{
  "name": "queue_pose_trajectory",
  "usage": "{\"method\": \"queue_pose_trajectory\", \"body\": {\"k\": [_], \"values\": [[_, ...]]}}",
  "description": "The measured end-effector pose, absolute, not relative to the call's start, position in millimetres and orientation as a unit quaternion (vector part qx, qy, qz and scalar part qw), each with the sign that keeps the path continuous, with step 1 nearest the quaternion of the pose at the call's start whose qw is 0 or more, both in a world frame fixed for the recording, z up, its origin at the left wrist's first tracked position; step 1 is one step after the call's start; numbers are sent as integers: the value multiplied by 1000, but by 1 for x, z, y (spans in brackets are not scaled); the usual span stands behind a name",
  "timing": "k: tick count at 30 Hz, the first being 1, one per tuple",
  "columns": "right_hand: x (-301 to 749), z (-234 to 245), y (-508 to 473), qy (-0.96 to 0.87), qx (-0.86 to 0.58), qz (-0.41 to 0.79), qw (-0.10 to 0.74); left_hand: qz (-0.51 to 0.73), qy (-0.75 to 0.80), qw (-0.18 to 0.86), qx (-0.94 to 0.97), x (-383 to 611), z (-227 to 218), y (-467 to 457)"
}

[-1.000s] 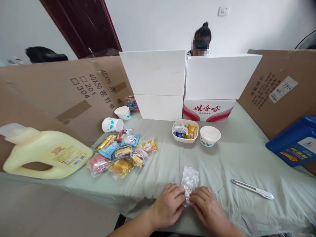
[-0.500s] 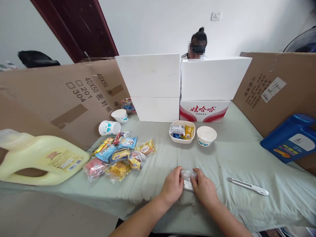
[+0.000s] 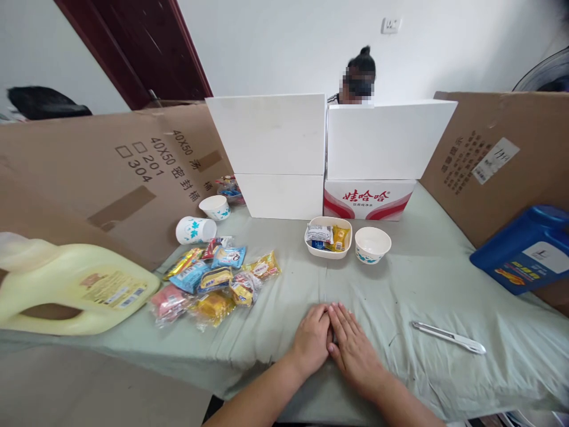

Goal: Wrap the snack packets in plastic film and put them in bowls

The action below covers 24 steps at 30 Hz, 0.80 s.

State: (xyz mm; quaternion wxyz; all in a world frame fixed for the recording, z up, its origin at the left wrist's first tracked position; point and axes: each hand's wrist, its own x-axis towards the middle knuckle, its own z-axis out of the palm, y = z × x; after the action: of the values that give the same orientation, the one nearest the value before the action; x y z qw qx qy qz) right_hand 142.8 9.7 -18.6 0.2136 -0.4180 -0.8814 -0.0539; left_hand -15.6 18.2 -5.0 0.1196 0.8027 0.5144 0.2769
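My left hand (image 3: 313, 338) rests near the front edge of the cloth-covered table, its fingers curled inward. Across its fingertips lies my right hand (image 3: 353, 344), with fingers stretched out flat and side by side. The clear plastic packet seen between them earlier is hidden beneath the hands. Beyond them stand an oval cream tray (image 3: 328, 254) holding several small wrapped snacks (image 3: 338, 239), and a white paper bowl (image 3: 372, 244) with a blue-green leaf pattern. White tongs (image 3: 448, 338) lie to the right of my hands.
A pile of wrapped snacks (image 3: 216, 279) lies left, near a tipped paper bowl (image 3: 195, 230) and an upright one (image 3: 215, 207). A pale yellow jug (image 3: 102, 284) and a blue bottle (image 3: 524, 249) flank the table. White boxes (image 3: 280, 154) stand behind; a person (image 3: 361, 65) is beyond.
My right hand has moved left and flattened over my left fingers. The packet, visible between both hands before, is now covered. The camera view has shifted slightly.
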Motion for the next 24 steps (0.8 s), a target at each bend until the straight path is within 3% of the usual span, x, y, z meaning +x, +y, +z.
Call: {"method": "queue_pose_trajectory", "body": {"k": [5,9,14,17,19,20,22,24], "values": [[137,-36,6,-888,-422,-66,168,250,528,66,809,-36,4,15],[137,-40,-9,-884,-421,-102,175,302,535,47,787,-56,-3,13],[162,-37,-17,-930,-272,-123,214,317,533,35,784,-62,-15,13],[186,3,20,-919,-314,-31,237,310,529,32,789,-61,-18,13],[200,45,64,-879,-397,-48,261,311,525,37,791,-61,-18,13],[205,66,89,-858,-446,-77,242,312,523,39,792,-61,-19,14],[210,100,139,-790,-594,-106,111,312,522,43,793,-62,-19,14],[208,116,181,-776,-622,-89,58,311,527,47,789,-62,-19,13]]}}
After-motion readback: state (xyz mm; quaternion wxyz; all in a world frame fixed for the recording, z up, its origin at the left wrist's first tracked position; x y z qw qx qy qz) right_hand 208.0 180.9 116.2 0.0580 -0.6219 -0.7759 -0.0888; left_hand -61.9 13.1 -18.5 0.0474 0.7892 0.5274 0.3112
